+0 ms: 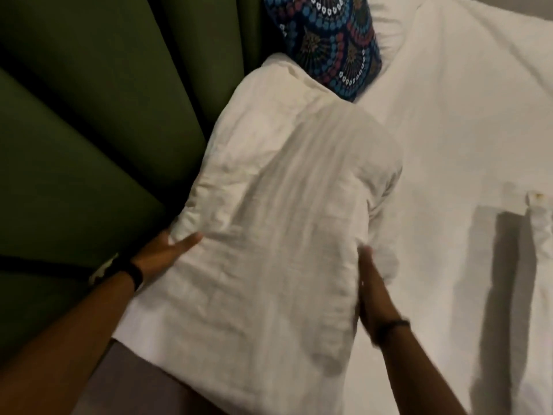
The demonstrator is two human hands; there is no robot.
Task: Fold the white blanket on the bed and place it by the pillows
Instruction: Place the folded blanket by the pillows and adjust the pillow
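I am holding the folded white blanket [278,229] between both hands, and it is lying on the bed sheet [449,145] against the green padded headboard [89,130]. My left hand [167,250] is pressing the blanket's left edge, fingers stretched out; the fingertips are sinking under a fold, so I cannot tell whether they are pinching cloth. My right hand [371,283] is lying flat and open along the right edge, blurred, thumb hidden behind the fabric. The blanket's far end is reaching a patterned blue cushion [332,46], covering its lower corner. Beyond the cushion a white pillow [386,25] is showing only in part, cut off by the top edge. The blanket's middle is smeared by motion; its layers are hard to count. At the right edge, a white cloth strip [538,235] with a small stain is running out of view. Dark bands are sitting on both wrists.
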